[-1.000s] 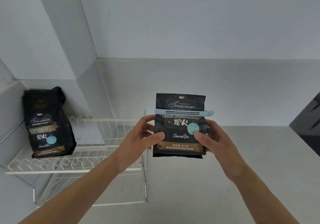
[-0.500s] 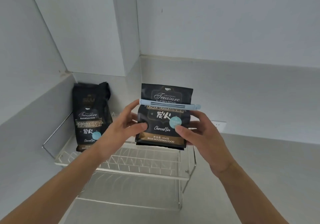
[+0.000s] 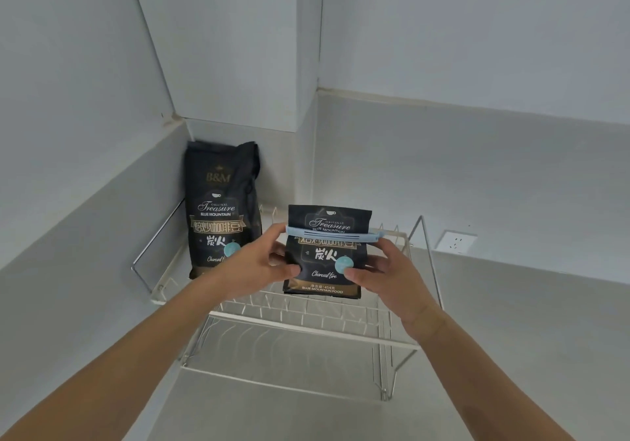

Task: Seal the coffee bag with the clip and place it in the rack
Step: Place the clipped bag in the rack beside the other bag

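A black coffee bag (image 3: 325, 263) with gold lettering is held upright between both hands, above the top shelf of a white wire rack (image 3: 306, 321). A light blue clip (image 3: 332, 235) runs across the bag just below its folded top. My left hand (image 3: 255, 263) grips the bag's left edge, thumb on the front. My right hand (image 3: 385, 273) grips the right edge, thumb on the front beside the bag's teal dot. The bag's bottom edge hangs just over the shelf wires; I cannot tell whether it touches them.
A second, taller black coffee bag (image 3: 221, 208) stands on the rack's left end, leaning into the wall corner. The rack has a lower shelf (image 3: 283, 379) and sits on a grey counter. A wall socket (image 3: 456, 241) is at the right.
Both hands have carried the clipped bag left and forward, from beside the rack to over its top shelf, to the right of the second bag. The view has turned toward the corner.
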### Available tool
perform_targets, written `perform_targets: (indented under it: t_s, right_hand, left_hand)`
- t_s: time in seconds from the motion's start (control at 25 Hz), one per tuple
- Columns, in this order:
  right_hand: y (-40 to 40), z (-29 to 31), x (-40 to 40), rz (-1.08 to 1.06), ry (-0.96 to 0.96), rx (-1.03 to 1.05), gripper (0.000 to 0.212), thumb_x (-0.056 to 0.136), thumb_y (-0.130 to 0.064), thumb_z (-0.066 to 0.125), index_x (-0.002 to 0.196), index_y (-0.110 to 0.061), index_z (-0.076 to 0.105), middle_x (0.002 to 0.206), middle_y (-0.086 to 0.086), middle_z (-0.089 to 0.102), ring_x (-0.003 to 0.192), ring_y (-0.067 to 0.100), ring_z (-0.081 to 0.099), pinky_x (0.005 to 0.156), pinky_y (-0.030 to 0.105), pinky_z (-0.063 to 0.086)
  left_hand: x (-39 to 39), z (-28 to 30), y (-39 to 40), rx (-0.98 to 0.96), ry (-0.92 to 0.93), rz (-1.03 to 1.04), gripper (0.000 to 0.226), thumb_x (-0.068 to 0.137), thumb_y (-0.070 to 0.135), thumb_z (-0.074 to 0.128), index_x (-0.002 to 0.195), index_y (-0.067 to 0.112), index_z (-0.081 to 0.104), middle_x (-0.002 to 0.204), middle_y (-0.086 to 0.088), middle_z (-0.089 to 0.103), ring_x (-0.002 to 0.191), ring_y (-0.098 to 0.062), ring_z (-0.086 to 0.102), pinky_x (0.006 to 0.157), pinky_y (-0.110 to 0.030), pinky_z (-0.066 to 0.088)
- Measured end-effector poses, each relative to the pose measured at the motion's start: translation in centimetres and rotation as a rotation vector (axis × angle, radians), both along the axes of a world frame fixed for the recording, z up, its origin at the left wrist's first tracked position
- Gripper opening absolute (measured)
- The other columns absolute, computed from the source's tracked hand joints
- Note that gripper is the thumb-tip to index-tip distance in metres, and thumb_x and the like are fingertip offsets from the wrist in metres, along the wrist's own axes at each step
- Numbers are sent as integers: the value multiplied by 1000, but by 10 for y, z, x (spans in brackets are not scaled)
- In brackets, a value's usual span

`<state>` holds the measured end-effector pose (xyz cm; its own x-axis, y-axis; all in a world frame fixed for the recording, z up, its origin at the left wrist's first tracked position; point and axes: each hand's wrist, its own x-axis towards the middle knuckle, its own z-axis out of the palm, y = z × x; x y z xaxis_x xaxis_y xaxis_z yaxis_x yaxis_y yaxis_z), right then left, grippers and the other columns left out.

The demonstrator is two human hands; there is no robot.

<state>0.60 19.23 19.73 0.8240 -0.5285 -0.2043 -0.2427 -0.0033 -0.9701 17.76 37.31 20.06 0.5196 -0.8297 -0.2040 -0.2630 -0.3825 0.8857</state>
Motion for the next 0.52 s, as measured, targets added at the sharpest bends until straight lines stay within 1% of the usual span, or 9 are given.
perform_targets:
  t_s: [0.08, 0.16, 0.24, 0.36, 0.44, 0.52]
  right_hand:
    - [-3, -6, 1, -1, 58, 2, 51, 76, -21, 81, 119, -26, 53, 102, -7, 75, 89, 10, 71, 74, 26, 55]
    - [-6, -8, 2, 26, 121, -8, 51, 73, -23, 82, 115, -29, 53, 99, -10, 75, 89, 10, 70, 70, 26, 54]
    - [-9, -8, 2, 54, 188, -24, 50, 71, -25, 84, 111, -30, 54, 98, -11, 75, 91, 11, 69, 70, 28, 53]
    - [-11, -8, 5, 59, 245, -47, 51, 68, -25, 85, 107, -28, 53, 99, -8, 77, 94, 16, 69, 73, 33, 54]
    - [-10, -7, 6, 49, 232, -30, 53, 68, -27, 86, 108, -30, 52, 97, -7, 77, 93, 16, 69, 73, 32, 53]
    - [-10, -7, 7, 31, 191, -9, 48, 71, -30, 83, 108, -33, 52, 97, -5, 77, 93, 17, 68, 71, 31, 54]
  left_hand:
    - [2, -7, -2, 57, 15, -18, 54, 83, 21, 72, 118, 49, 41, 113, 4, 66, 101, -15, 67, 89, -50, 56]
    - [5, -11, -1, 106, 32, -32, 55, 82, 21, 73, 122, 41, 40, 112, 1, 68, 100, -18, 68, 88, -51, 56]
    - [8, -10, -1, 154, 33, -66, 53, 83, 20, 72, 121, 39, 40, 111, 0, 69, 99, -19, 69, 89, -50, 56]
    - [10, -4, -4, 202, 23, -98, 56, 83, 16, 72, 124, 36, 39, 113, 0, 68, 101, -20, 67, 90, -49, 55]
    - [11, 2, -5, 215, -3, -106, 59, 81, 15, 75, 125, 36, 41, 113, 3, 65, 100, -17, 67, 88, -44, 57]
    - [16, 10, -4, 205, -26, -106, 62, 76, 23, 80, 123, 39, 43, 115, 8, 61, 103, -13, 64, 87, -38, 56]
